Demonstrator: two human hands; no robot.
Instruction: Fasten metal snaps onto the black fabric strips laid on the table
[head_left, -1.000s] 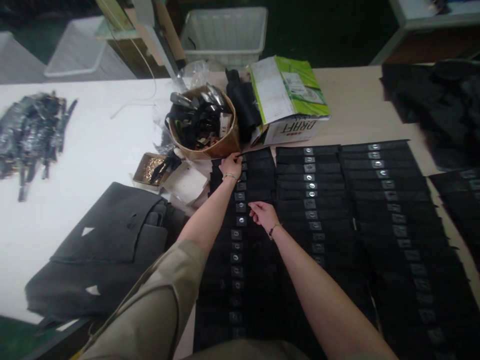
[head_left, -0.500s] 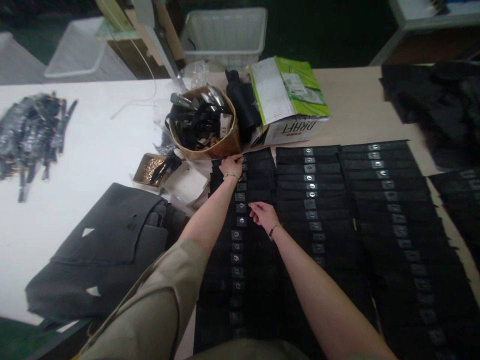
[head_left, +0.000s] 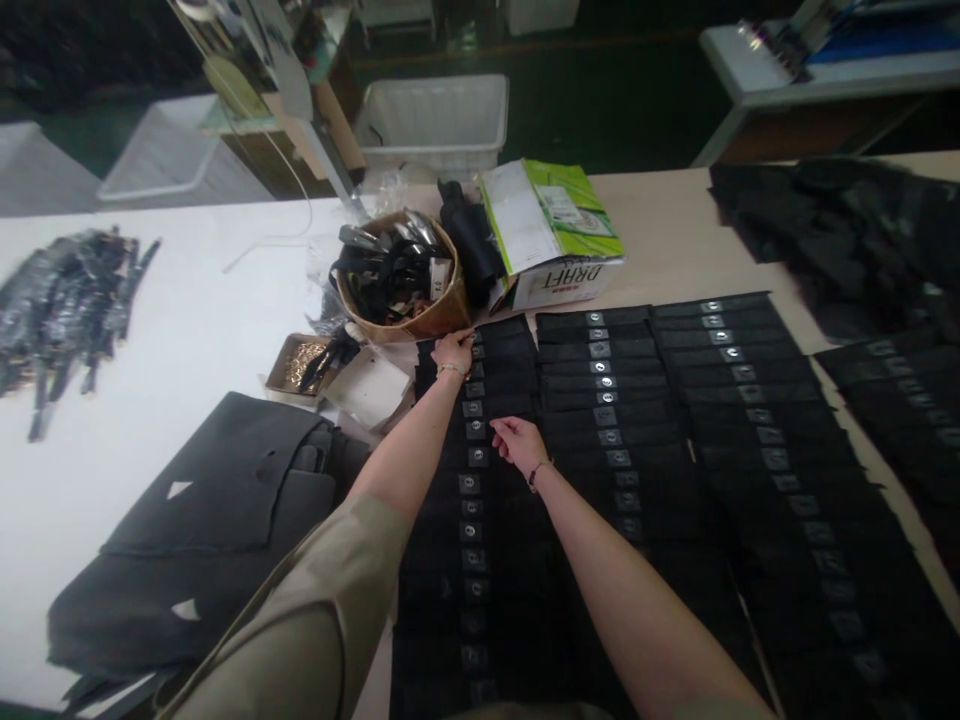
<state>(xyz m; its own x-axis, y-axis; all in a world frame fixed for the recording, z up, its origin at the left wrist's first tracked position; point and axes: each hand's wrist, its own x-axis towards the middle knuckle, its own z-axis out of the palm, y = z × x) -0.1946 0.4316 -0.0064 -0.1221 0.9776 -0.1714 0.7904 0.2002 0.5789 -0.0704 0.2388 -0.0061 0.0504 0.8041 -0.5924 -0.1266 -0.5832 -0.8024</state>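
Observation:
Overlapping black fabric pieces (head_left: 510, 355) with small shiny labels lie in long columns on the table. At the top of the leftmost column, my left hand (head_left: 453, 352) rests with its fingertips at an upper label, the fingers together; whether it pinches anything is too small to tell. My right hand (head_left: 517, 441) hovers over or rests on the same column, lower and to the right, near a label (head_left: 476, 428). Its thumb and index finger are pressed together, and what they hold, if anything, cannot be made out.
Beyond the columns stand a round container (head_left: 442, 318) of tools and straps and a green-white box (head_left: 559, 225). Left are a small box of gold parts (head_left: 300, 365), a white tray (head_left: 369, 388), folded dark fabric (head_left: 217, 480) and wrapped strips (head_left: 71, 310).
The view has tilted up, so the table contents sit lower in the picture. Both hands keep nearly the same places over the leftmost column, with little change in their finger poses.

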